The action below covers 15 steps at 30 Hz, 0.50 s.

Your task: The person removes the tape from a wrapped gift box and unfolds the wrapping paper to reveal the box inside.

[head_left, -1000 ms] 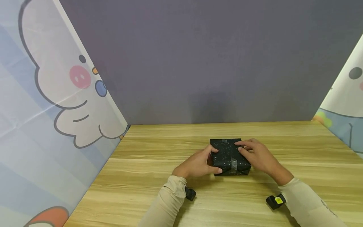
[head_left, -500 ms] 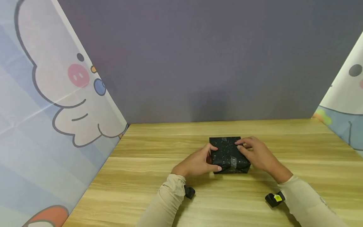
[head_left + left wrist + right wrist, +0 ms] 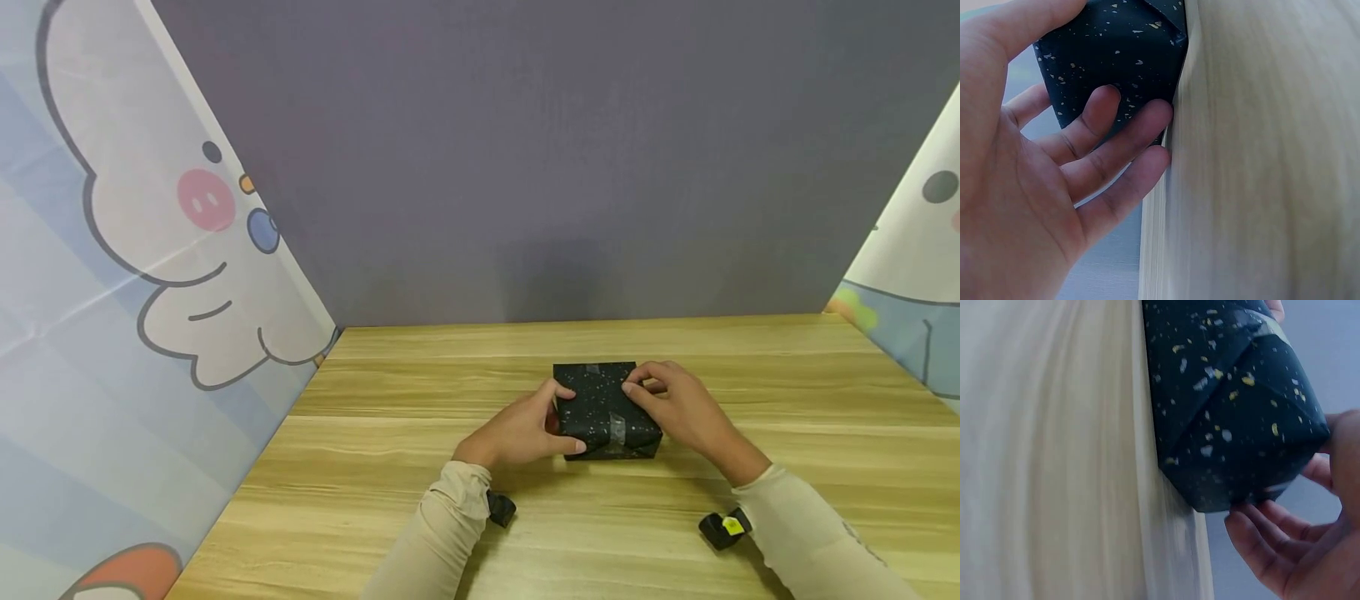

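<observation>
A small box [image 3: 600, 408] wrapped in black paper with white and gold flecks lies on the wooden table. Clear tape [image 3: 617, 430] runs over its near edge, and a shorter piece of tape [image 3: 592, 368] shows at the far edge. My left hand [image 3: 517, 427] holds the box's left side, thumb at the near corner and index finger on top. In the left wrist view its other fingers lie along the speckled side. My right hand [image 3: 678, 410] grips the right side, thumb and index finger close together at the top edge. Folded paper [image 3: 1235, 406] shows on that end in the right wrist view.
The wooden table [image 3: 420, 375] reaches back to a grey wall panel [image 3: 555, 167]. Cartoon-printed cloth [image 3: 150, 250] hangs on the left, with more on the right. Black wrist cameras [image 3: 499, 508] sit on both sleeves.
My right index finger has drawn back toward the thumb along the box's top right edge. The left hand keeps its hold, and the box stays in its place on the table.
</observation>
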Motion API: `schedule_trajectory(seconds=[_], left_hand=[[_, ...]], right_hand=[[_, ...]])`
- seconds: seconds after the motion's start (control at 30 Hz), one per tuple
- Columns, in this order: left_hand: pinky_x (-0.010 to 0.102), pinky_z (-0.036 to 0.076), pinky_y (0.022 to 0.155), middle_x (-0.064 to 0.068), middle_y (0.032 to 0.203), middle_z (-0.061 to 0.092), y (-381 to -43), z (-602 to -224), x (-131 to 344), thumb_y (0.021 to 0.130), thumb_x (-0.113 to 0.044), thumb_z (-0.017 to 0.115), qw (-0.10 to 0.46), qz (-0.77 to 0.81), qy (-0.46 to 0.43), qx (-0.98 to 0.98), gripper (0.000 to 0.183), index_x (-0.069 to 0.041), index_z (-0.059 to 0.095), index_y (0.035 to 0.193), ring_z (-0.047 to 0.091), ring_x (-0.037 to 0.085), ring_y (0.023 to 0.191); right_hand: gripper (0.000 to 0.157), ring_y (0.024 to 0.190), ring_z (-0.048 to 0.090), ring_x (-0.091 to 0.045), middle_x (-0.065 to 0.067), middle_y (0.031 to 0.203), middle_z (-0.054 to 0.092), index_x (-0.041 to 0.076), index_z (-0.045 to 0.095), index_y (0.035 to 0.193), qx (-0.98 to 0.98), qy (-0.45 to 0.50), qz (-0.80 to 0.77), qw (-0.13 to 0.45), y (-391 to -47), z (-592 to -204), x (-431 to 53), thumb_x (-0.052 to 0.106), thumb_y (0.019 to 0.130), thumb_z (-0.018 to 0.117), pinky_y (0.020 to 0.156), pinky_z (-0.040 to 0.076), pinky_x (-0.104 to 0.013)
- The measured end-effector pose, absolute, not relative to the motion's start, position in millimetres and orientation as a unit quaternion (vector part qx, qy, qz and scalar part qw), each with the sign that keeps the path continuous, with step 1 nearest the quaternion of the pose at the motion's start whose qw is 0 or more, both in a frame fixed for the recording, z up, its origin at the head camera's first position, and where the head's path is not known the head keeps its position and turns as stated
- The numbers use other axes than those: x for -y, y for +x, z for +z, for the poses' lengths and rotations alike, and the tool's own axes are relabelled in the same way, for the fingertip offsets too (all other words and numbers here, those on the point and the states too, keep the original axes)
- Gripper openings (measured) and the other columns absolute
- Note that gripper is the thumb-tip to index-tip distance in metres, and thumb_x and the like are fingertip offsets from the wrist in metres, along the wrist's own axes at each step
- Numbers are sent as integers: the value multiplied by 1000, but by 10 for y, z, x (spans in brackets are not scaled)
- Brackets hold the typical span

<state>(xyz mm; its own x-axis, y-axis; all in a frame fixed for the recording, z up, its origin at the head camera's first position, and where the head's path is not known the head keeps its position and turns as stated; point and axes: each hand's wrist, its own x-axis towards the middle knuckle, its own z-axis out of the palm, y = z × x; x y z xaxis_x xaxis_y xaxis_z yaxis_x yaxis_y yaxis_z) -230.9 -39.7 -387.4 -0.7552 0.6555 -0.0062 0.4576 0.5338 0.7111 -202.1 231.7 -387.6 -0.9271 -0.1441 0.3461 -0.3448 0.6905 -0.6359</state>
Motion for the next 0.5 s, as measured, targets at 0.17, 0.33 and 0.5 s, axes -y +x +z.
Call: schedule_trajectory(seconds=[0.17, 0.33, 0.5], left_hand=[[31, 50, 70, -6, 98, 60, -2314, -3877, 389, 84, -53, 77, 135, 357, 324, -866, 68, -35, 43, 141, 59, 11, 85], [31, 49, 70, -6, 98, 59, -2319, -3884, 390, 85, -53, 77, 132, 355, 326, -866, 68, -36, 43, 141, 58, 11, 85], [30, 49, 70, -5, 98, 59, -2316, -3878, 396, 85, -53, 77, 131, 354, 328, -866, 67, -35, 43, 140, 58, 10, 85]], right_hand=[[20, 100, 68, -38, -17, 113, 62, 14, 71, 101, 912, 113, 366, 145, -2022, -3871, -2270, 33, 101, 63, 79, 53, -55], [17, 100, 68, -38, -17, 113, 62, 14, 71, 100, 913, 101, 368, 146, -2023, -3863, -2253, 30, 101, 64, 79, 52, -55], [14, 101, 68, -38, -19, 118, 62, 13, 70, 101, 912, 88, 374, 141, -2021, -3867, -2255, 26, 100, 64, 78, 53, -53]])
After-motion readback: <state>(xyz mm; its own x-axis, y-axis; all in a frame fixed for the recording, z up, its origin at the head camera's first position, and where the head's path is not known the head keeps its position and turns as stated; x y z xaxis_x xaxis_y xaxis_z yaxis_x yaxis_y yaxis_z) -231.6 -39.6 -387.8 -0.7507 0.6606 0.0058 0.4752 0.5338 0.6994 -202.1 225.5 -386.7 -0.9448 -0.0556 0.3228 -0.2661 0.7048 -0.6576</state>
